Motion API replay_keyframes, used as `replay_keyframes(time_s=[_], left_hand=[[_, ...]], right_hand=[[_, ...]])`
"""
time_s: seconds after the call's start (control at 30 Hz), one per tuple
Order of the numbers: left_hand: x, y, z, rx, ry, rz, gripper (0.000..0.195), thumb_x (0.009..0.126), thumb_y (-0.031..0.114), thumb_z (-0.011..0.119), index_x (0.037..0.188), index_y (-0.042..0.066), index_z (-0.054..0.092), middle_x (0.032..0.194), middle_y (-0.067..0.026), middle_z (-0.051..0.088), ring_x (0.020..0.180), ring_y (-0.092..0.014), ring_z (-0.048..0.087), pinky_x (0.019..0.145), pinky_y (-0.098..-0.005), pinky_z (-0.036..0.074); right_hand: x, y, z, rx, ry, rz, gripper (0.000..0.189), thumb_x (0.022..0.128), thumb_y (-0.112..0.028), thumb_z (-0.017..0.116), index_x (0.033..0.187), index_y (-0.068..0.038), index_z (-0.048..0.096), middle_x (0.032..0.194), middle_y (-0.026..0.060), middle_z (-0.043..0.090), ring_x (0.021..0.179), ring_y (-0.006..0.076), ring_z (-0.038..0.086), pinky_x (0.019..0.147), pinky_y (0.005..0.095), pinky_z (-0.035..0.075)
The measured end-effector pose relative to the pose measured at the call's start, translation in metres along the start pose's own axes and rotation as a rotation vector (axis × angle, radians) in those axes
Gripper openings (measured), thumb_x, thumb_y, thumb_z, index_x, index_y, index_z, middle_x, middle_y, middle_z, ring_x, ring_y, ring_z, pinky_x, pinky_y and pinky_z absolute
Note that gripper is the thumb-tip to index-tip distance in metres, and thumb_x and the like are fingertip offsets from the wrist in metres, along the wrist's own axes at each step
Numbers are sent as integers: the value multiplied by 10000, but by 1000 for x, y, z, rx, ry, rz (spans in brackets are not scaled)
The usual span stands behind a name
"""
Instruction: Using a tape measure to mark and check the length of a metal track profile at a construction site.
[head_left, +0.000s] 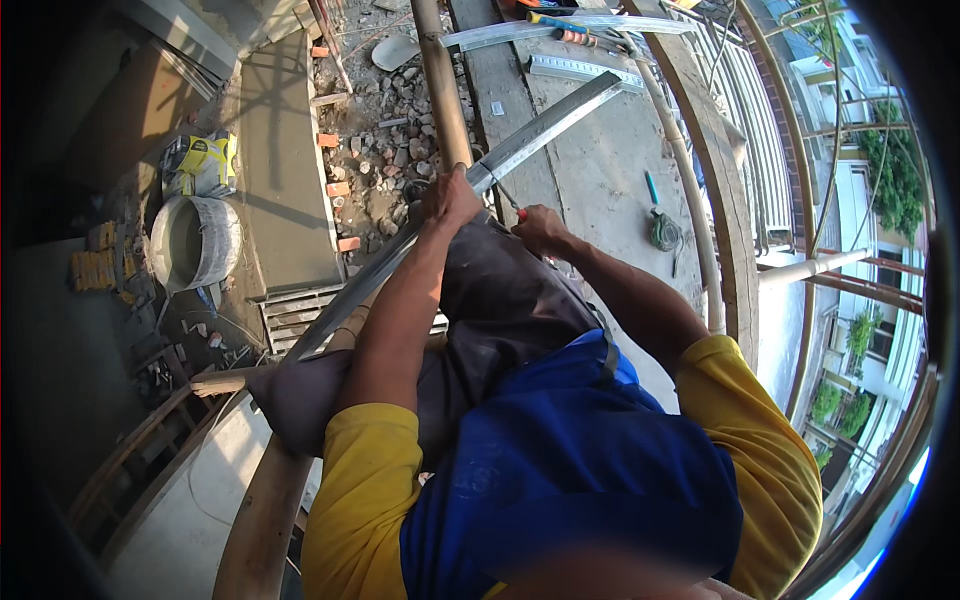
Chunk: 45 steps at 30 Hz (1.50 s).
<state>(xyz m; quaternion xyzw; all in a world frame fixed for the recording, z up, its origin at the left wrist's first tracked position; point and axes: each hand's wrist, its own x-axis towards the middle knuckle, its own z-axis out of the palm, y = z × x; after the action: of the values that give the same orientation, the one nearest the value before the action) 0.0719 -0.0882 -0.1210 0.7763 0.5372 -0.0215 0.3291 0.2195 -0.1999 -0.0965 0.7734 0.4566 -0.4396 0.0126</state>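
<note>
A long galvanized metal channel (555, 124) lies diagonally across my raised thigh, from lower left to upper right. My left hand (452, 199) grips it near its middle, just beside a bamboo pole. A thin dark line crosses the channel right above that hand. In my right hand (541, 229) is a red-handled hand tool (521, 215), its metal part reaching toward the channel near the dark line. The tool's tip is too small to make out, so I cannot tell whether it touches.
Planks (517, 112) bear another metal channel (517, 31), a slotted metal strip (581, 72), a blue-and-yellow-handled tool (553, 21), a teal pen-like item (651, 187) and a dark green object (664, 231). A bamboo pole (444, 90) stands ahead. Below lie rubble (394, 150) and a whitish bucket (229, 244).
</note>
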Motion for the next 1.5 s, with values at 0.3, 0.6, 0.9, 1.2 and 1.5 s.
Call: replay_keyframes(time_s=[0.3, 0.6, 0.9, 1.2, 1.5], left_hand=[[4, 0, 5, -46, 69, 45, 399, 686, 156, 676, 1059, 30, 611, 949, -235, 669, 933, -385, 649, 808, -435, 519], [14, -13, 7, -122, -116, 69, 434, 664, 177, 705, 1067, 41, 617, 973, -200, 681, 914, -358, 660, 821, -409, 520], [0, 9, 29, 12, 312, 68, 335, 752, 84, 568, 1078, 9, 585, 966, -221, 646, 905, -400, 634, 760, -477, 504], [-1, 20, 23, 84, 461, 53, 334, 763, 95, 616, 1086, 21, 577, 952, -169, 622, 883, -329, 637, 710, -431, 504], [-6, 31, -2, 15, 389, 35, 466, 732, 116, 655, 1166, -29, 566, 926, -203, 649, 846, -353, 641, 726, -421, 503]], right_hand=[[3, 24, 23, 106, 285, -41, 314, 829, -214, 571, 948, 75, 609, 903, 338, 626, 887, 462, 632, 797, 497, 499], [-4, 26, 14, 69, 304, -110, 293, 844, -214, 572, 928, 67, 570, 894, 332, 628, 897, 457, 631, 783, 503, 497], [-3, 31, 2, 70, 240, -92, 453, 853, -367, 615, 1014, 54, 566, 922, 322, 631, 877, 455, 632, 763, 507, 497], [-6, 12, -3, 67, 344, 60, 532, 832, -497, 648, 1014, 0, 590, 966, 268, 648, 948, 431, 621, 785, 488, 486], [-11, 0, -11, 125, 537, 51, 371, 874, -394, 617, 879, -24, 629, 937, 220, 670, 877, 404, 645, 721, 484, 497]])
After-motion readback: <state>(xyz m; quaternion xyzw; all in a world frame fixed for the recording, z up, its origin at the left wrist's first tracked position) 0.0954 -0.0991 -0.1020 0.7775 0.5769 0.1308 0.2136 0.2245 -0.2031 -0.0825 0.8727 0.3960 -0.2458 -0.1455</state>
